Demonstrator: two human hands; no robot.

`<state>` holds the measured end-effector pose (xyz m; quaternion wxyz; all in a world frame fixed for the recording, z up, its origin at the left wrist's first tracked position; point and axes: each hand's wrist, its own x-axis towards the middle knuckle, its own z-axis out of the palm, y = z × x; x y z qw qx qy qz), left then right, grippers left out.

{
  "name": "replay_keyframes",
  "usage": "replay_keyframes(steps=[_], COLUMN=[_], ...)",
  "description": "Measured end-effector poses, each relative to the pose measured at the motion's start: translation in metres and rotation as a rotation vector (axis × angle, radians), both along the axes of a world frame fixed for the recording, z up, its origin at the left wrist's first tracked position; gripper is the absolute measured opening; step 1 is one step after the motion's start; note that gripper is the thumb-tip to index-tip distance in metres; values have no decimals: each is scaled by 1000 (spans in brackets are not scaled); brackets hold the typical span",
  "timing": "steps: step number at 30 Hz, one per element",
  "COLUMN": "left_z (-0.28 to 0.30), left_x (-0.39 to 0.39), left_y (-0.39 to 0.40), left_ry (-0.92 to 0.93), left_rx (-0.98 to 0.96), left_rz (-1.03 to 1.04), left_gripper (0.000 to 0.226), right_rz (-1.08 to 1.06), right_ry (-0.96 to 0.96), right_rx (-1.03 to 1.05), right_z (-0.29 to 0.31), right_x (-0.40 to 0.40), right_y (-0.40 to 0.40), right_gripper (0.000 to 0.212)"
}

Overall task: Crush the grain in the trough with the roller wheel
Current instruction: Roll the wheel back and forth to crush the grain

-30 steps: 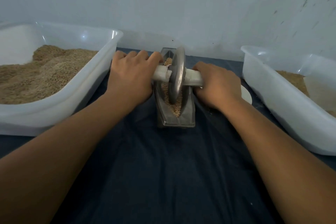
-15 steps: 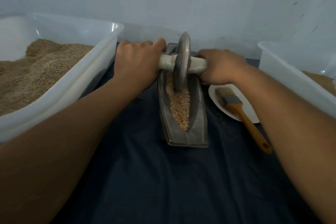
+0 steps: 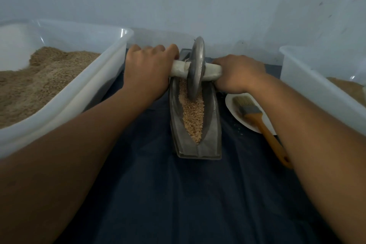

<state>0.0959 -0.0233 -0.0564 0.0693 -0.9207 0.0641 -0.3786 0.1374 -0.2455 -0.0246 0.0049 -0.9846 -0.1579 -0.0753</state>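
Metal wheel (image 3: 195, 69) sits at the trough's (image 3: 212, 125) far end, left hand (image 3: 147, 71) and right hand (image 3: 237, 74) gripping its axle; grain (image 3: 193, 117) looks partly crushed, more rolling needed.

We see the trough (image 3: 195, 125) between two tubs (image 3: 83, 93) (image 3: 316, 93), grain (image 3: 193, 117) in it, the roller wheel (image 3: 196, 69) at its far end, a brush (image 3: 257, 117) on a plate (image 3: 231, 105) to its right.

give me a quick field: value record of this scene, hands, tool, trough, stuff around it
left hand: grips left end of the axle
right hand: grips right end of the axle
roller wheel: upright, at far end of the trough
trough: metal, boat-shaped, on dark cloth
grain: fills the groove
left tub: heaped with grain
right tub: some grain
brush: lies on white plate
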Motion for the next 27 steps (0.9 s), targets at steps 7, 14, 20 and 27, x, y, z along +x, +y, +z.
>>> replay_keyframes(steps=[7,14,20,27], left_z=[-4,-7,-8,-9], left_x=[-26,-52,-71,-81], left_y=[0,-3,-5,-3], left_ry=[2,-10,-36,-4], left_rx=[0,3,-6,-16], left_rz=[-6,-2,-4,-19], left_gripper=[29,31,30,42], right_rz=[-19,-42,-48,-51], right_ry=[-137,-170,-249,-254], right_rx=[18,94,107,70], right_z=[-11,-18,-24,-18], right_x=[-25,-51,-80,-94], right_y=[-1,-5,-9,-3], right_gripper=[14,20,33,31])
